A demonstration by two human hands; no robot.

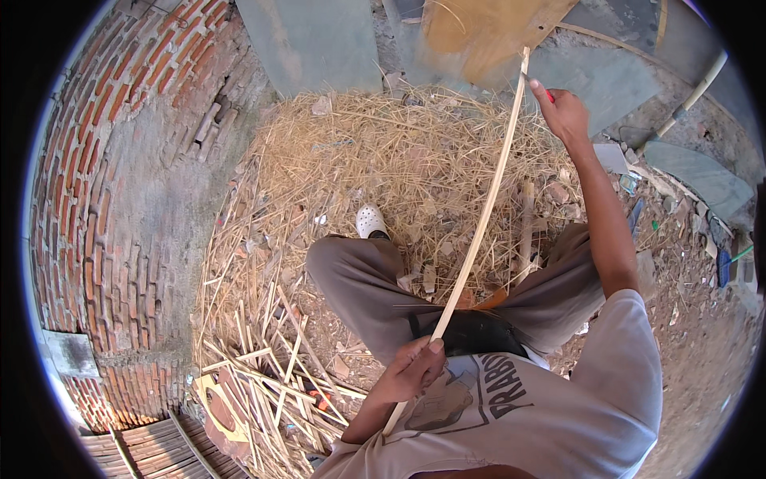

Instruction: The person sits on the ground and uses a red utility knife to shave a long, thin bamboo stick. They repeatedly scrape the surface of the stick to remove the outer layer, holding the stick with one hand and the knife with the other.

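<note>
A long, pale bamboo strip (484, 219) runs slantwise from my lap up toward the far right. My left hand (412, 369) is closed around its lower part, close to my shirt. Near the strip's far end, my right hand (565, 113) grips the red handle of a small knife (550, 96). The knife's dark blade meets the strip just below the tip; most of the handle is hidden in my fingers. A black pad (479, 333) lies across my lap beneath the strip.
Shavings (383, 148) cover the ground ahead of my legs. A heap of cut strips (279, 375) lies at my lower left. A brick wall (104, 231) stands on the left. Grey sheets (315, 44) and a brown board (479, 36) lie at the far side.
</note>
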